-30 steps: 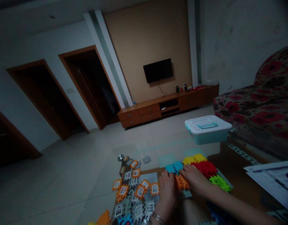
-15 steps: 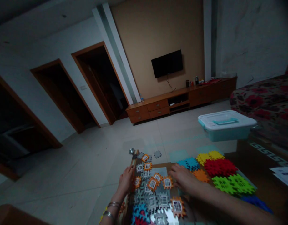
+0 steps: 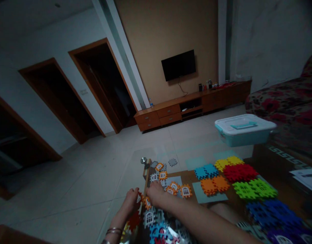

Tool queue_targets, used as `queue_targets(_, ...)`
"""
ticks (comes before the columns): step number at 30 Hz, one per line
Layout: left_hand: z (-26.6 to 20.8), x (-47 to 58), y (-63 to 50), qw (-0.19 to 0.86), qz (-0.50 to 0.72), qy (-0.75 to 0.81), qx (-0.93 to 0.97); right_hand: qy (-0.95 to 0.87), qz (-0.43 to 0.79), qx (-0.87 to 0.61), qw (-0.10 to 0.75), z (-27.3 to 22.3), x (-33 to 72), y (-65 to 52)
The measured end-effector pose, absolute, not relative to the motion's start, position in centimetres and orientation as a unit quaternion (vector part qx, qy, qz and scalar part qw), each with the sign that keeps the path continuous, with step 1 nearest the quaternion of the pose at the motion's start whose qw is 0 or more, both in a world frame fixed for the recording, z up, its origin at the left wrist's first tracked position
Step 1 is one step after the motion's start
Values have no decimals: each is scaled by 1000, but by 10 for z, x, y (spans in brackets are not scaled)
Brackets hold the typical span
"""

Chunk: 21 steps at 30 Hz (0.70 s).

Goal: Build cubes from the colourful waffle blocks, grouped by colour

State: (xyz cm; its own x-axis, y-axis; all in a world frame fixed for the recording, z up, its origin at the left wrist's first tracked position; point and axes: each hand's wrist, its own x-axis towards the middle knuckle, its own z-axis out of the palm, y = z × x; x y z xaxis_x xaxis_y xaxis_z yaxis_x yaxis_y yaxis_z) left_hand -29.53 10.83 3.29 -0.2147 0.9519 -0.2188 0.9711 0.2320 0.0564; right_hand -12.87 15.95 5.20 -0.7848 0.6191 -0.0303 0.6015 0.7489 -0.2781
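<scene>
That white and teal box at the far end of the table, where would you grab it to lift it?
By the teal handle lying flat in the middle of the white lid of the storage box, coming from straight above. The box is wide and smooth-sided, so one hand would probably slip on its walls. Whether the lid is latched cannot be seen; if unsure, take both short ends instead.

One lidded bin (image 3: 243, 130), one television (image 3: 178, 65), two doorways (both dark).
</scene>
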Motion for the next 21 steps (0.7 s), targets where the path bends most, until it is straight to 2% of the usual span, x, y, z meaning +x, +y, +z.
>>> queue_targets(21, 39, -297, 106, 63, -82, 814, 572, -926, 161, -338, 48, 59, -128, 158)
